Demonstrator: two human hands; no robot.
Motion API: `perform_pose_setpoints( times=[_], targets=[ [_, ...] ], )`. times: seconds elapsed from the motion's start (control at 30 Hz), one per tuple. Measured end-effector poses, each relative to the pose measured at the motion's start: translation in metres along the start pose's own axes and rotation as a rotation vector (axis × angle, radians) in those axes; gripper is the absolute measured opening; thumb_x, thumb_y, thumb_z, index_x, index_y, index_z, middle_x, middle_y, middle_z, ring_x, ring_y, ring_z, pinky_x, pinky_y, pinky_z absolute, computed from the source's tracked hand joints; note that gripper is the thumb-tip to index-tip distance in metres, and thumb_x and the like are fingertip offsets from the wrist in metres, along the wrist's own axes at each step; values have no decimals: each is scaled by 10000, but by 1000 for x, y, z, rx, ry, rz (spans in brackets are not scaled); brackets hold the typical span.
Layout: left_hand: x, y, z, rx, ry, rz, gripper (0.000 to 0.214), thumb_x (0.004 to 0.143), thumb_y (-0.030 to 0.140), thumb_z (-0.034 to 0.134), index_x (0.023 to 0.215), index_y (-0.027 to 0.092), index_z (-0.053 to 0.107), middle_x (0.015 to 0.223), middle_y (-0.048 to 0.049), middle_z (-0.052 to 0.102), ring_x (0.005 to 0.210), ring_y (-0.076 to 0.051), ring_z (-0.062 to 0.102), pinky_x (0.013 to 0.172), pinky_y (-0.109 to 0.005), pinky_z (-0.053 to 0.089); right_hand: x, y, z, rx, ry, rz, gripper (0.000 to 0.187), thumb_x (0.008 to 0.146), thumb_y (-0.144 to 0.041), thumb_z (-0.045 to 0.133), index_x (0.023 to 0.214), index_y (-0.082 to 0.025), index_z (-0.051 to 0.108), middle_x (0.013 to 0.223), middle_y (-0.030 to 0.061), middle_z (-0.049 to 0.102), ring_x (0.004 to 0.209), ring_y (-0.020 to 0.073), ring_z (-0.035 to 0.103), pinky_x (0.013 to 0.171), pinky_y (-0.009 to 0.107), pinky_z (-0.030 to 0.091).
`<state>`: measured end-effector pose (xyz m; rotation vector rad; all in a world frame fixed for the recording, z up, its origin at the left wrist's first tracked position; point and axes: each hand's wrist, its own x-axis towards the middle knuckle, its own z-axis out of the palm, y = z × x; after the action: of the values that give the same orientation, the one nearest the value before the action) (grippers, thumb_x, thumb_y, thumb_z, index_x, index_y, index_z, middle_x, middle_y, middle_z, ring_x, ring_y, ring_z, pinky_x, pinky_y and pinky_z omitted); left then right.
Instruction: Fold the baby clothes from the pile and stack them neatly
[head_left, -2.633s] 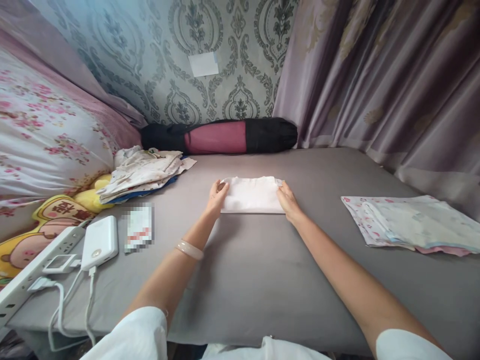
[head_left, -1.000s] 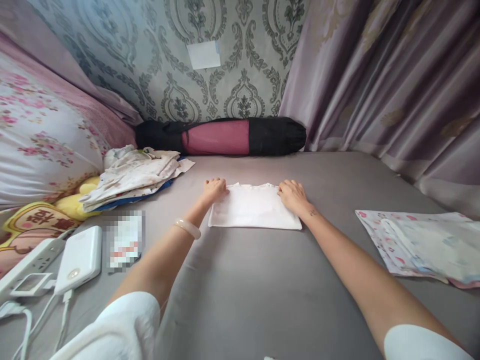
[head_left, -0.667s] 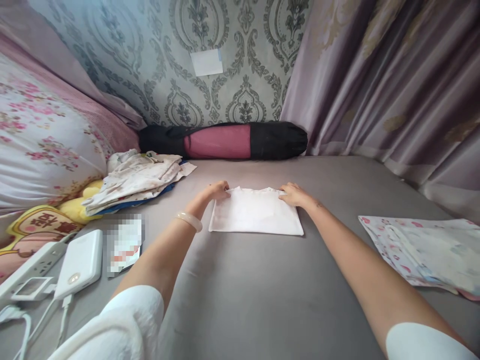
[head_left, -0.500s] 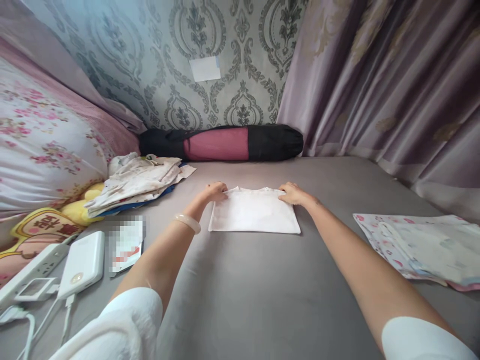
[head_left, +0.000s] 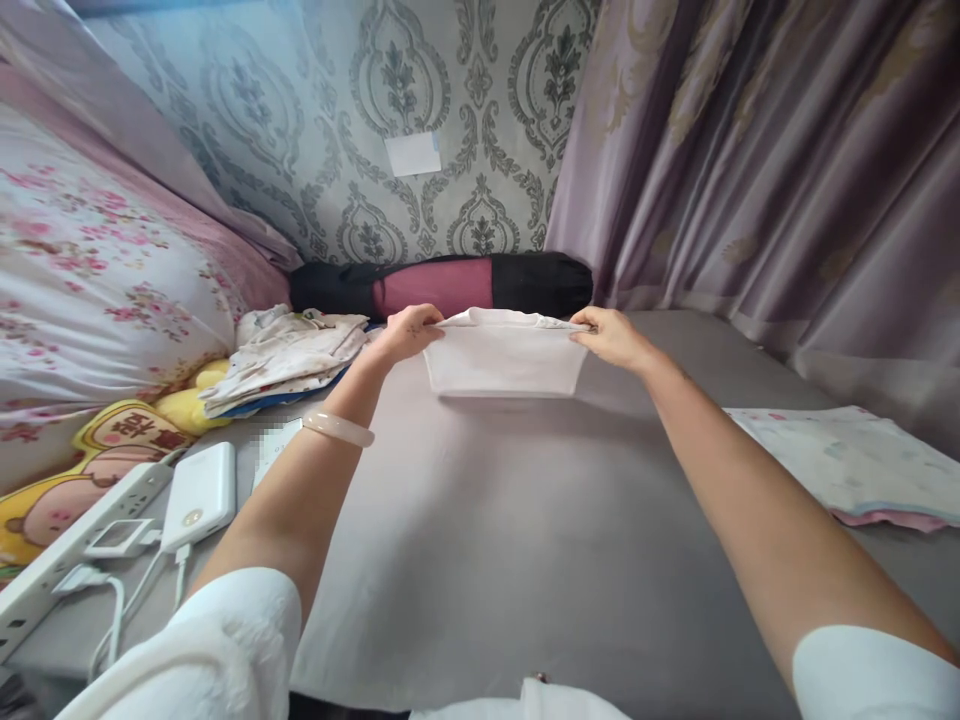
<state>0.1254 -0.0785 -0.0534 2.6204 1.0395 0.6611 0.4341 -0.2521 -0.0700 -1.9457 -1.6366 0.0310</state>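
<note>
A folded white shirt (head_left: 506, 358) hangs between my two hands, lifted off the grey bed sheet (head_left: 510, 520). Its top edge, with what looks like a neckline, is stretched sideways. My left hand (head_left: 412, 330) pinches the left top corner between thumb and fingers. At the opposite corner, my right hand (head_left: 611, 337) grips the cloth in the same way. The lower edge of the shirt hangs toward me, with a shadow on the sheet below. A pale bangle (head_left: 337, 428) circles my left forearm.
Stacked clothes (head_left: 292, 355) lie at the left, beside a yellow plush cushion (head_left: 127, 440). Nearer are a white power bank (head_left: 199, 497) and a power strip (head_left: 82, 540) with cables. Folded cloths (head_left: 847, 460) lie at the right. A black and maroon rolled bag (head_left: 435, 285) lies along the wall.
Both hands have risen and moved away from me, lifting the white shirt from the sheet, where it lay flat. The camera view has shifted slightly.
</note>
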Motion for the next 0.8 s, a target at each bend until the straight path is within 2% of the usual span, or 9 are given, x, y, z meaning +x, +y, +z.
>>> perform_pose_setpoints(
  times=[0.1, 0.17, 0.37, 0.5, 0.67, 0.8],
  targets=[
    [-12, 7, 3, 33, 77, 2, 226, 842, 167, 573, 1054, 145, 647, 1023, -31, 705, 953, -177, 591, 981, -373, 340, -13, -7, 1, -68, 124, -48, 236, 847, -184, 531, 1042, -187, 664, 995, 61, 700, 901, 206, 608, 808, 295, 436],
    [-24, 7, 12, 63, 84, 12, 236, 844, 154, 554, 1057, 183, 650, 1039, -31, 711, 1009, -203, 593, 1027, -404, 294, -28, -8, 9, -125, 140, -95, 243, 855, -154, 495, 1034, -191, 655, 1034, 75, 690, 960, 222, 598, 855, 312, 426],
    [-80, -5, 44, 164, 22, 140, 265, 897, 204, 447, 1030, 250, 672, 1060, -43, 717, 1037, -209, 604, 1038, -403, 278, -89, -2, 34, -203, 40, -203, 275, 852, -110, 449, 1025, -194, 646, 1036, 82, 680, 1006, 229, 582, 924, 329, 403],
    [-115, -10, 60, 169, -44, 181, 343, 872, 149, 411, 1040, 270, 685, 1106, -36, 711, 1045, -185, 601, 1062, -398, 259, -125, 0, 46, -222, -43, -247, 339, 830, -65, 427, 1048, -205, 646, 1080, 74, 676, 1056, 226, 569, 967, 335, 381],
    [-143, -14, 76, 162, -148, 191, 401, 849, 129, 398, 1062, 287, 699, 1145, -42, 702, 1055, -191, 598, 1063, -420, 271, -151, 2, 60, -248, -133, -281, 366, 835, -48, 406, 1059, -209, 646, 1093, 79, 673, 1051, 226, 567, 965, 330, 379],
    [-155, -13, 76, 163, -216, 183, 455, 784, 87, 402, 1076, 279, 693, 1185, -40, 686, 1088, -199, 592, 1058, -439, 279, -161, 3, 58, -248, -212, -299, 421, 804, -12, 378, 1070, -207, 638, 1120, 74, 667, 1063, 213, 567, 976, 322, 366]
  ],
)
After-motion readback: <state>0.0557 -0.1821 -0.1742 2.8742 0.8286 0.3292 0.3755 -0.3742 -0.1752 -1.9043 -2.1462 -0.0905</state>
